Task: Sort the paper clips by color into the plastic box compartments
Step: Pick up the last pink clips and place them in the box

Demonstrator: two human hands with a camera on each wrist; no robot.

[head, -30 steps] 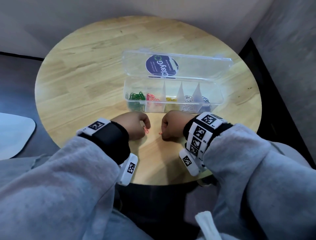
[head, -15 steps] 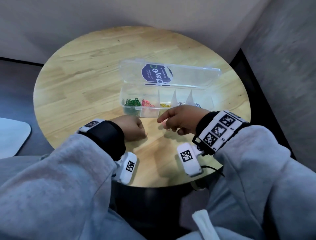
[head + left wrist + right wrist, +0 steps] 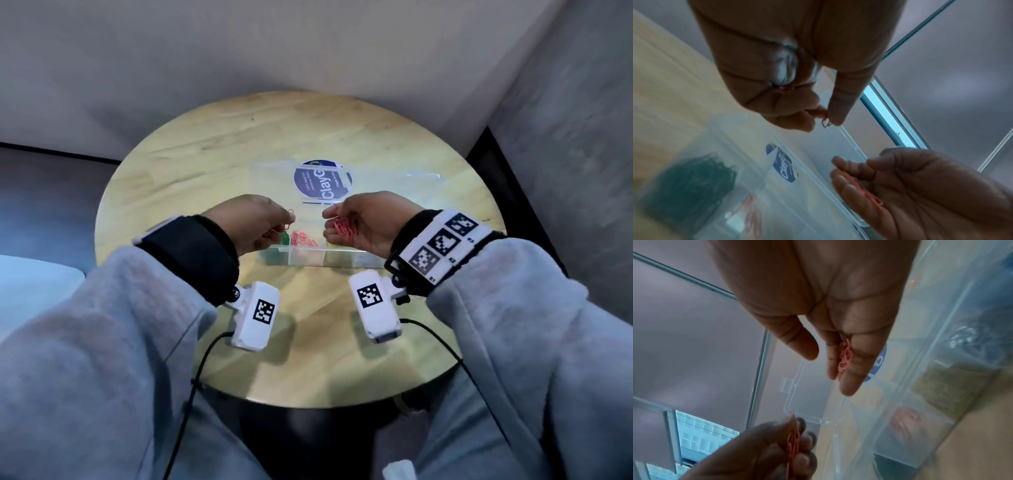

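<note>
A clear plastic box [image 3: 308, 259] stands lid-open on the round wooden table [image 3: 178, 178]. Its compartments hold green clips [image 3: 284, 238], red clips [image 3: 303, 238] and yellow clips [image 3: 330, 244]. Both hands hover just above the box. My left hand [image 3: 289, 223] pinches red paper clips [image 3: 291, 216] between thumb and fingertips; the left wrist view shows the clip [image 3: 825, 123] at the pinch. My right hand [image 3: 334, 222] is turned palm up, thumb apart, with a small bunch of red clips [image 3: 844, 357] lying across its fingers.
The open lid [image 3: 394, 192], with a blue round label [image 3: 322, 183], lies flat behind the compartments. In the right wrist view a further compartment holds silvery clips [image 3: 966, 340]. Bare tabletop lies in front of the box, where the wrist cameras [image 3: 255, 318] hang.
Both hands rose from the table in front of the box to above it. The right hand turned palm up and uncurled, showing red clips. The left hand now holds clips up.
</note>
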